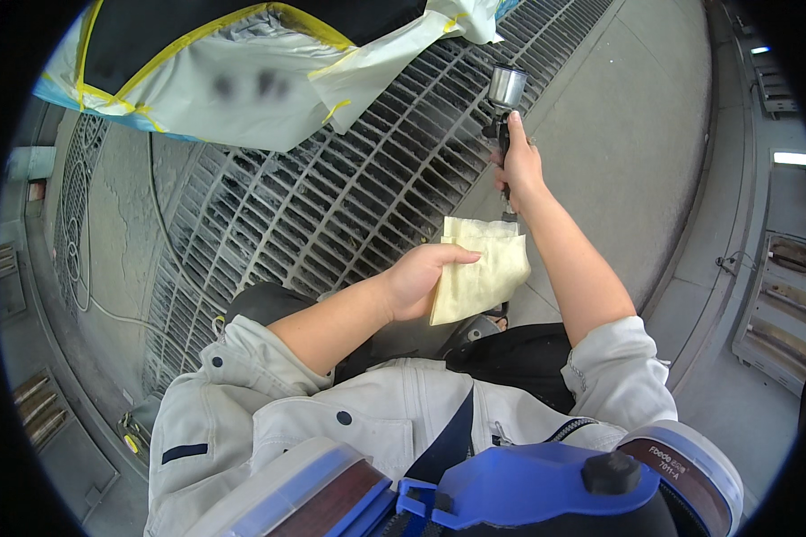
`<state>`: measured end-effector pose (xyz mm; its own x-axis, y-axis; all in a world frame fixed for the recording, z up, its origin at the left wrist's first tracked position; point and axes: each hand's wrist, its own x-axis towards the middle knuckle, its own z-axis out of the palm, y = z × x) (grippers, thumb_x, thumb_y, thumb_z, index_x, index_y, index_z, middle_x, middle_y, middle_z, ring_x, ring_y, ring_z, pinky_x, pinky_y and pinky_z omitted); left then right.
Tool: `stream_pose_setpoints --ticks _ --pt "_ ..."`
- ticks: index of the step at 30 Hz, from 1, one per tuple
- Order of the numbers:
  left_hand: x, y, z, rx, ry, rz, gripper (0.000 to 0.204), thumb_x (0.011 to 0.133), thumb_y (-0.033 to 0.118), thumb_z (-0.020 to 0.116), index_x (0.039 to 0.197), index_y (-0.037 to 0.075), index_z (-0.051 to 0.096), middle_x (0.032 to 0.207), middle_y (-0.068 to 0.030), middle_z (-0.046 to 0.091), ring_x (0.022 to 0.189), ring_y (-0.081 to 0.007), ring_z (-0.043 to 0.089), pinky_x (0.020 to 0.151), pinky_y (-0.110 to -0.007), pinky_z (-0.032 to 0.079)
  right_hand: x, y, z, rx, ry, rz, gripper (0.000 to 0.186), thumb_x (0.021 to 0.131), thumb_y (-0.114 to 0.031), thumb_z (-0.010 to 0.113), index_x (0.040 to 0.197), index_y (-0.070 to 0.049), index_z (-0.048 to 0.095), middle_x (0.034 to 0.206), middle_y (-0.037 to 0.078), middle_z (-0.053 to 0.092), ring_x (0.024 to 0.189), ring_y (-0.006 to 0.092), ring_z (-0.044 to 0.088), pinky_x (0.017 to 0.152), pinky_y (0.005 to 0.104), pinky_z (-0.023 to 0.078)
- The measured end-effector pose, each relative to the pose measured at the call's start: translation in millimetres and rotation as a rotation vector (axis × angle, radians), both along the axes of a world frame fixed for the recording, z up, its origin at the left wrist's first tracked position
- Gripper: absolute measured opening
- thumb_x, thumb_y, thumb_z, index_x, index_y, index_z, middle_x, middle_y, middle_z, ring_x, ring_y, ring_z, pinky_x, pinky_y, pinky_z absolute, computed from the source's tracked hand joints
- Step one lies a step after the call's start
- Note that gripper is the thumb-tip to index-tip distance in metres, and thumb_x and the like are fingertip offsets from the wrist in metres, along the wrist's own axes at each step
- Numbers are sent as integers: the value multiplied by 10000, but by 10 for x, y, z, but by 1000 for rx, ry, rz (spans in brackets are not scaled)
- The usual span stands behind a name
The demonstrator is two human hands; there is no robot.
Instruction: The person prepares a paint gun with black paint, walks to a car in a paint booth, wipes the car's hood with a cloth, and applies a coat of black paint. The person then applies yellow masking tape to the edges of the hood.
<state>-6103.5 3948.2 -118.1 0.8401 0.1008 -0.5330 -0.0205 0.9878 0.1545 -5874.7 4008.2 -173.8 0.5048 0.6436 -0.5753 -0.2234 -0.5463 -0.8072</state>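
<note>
My left hand (415, 281) grips a folded pale yellow cloth (485, 279) in front of my body, its thumb lying across the top. Farther out and to the right, my right hand (521, 166) is wrapped round the handle of a paint spray gun (507, 88) with a silver metal cup on top. My thumb points up along the back of the gun, and most of the handle is hidden by the fingers. The lower end of the gun's handle comes close to the cloth's upper edge; I cannot tell whether they touch.
At the far left stands a dark panel (161, 34) masked with whitish sheeting (242, 98) and yellow tape. A slatted metal floor grate (331, 192) runs beneath it beside bare concrete (618, 134). A thin hose (158, 210) trails over the floor at left. My respirator (546, 483) covers the lower edge.
</note>
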Motion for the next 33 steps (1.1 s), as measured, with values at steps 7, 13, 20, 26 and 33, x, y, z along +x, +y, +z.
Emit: stream_pose_setpoints --ticks 7,13,20,26,33 --pt "10 270 207 64 80 238 523 1057 208 527 1521 -26 471 1473 -191 617 1327 -334 630 1161 -475 468 6 13 644 172 151 9 664 1092 -623 406 1243 -9 608 1094 166 779 440 116 345 444 314 327" --pt "-486 1084 798 810 48 1126 599 1063 262 512 1570 -24 372 1538 -216 540 1399 -362 553 1178 -506 447 116 -157 1909 685 311 135 767 1106 -669 224 1300 -29 599 901 121 676 434 72 338 438 257 343" --pt "-705 2582 1638 2723 663 1077 589 1050 97 493 1604 -58 368 1689 -255 339 1591 -395 287 1298 -471 200 83 -353 2515 1019 539 312 805 1083 -719 162 1541 -115 433 830 73 526 427 43 315 417 229 314" --pt "-55 2948 1844 3128 1335 85 840 793 167 688 1579 8 437 1736 -146 283 1614 -328 249 1300 -484 221 80 -417 2582 991 478 252 785 1100 -685 180 1565 -96 411 824 67 518 437 43 329 422 226 325" --pt "430 3403 2284 3461 1175 -111 801 898 245 624 1629 35 372 1717 -108 346 1594 -250 298 1295 -450 233 29 -427 2515 940 439 258 775 1106 -668 223 1569 -75 409 823 56 529 438 45 323 425 226 326"
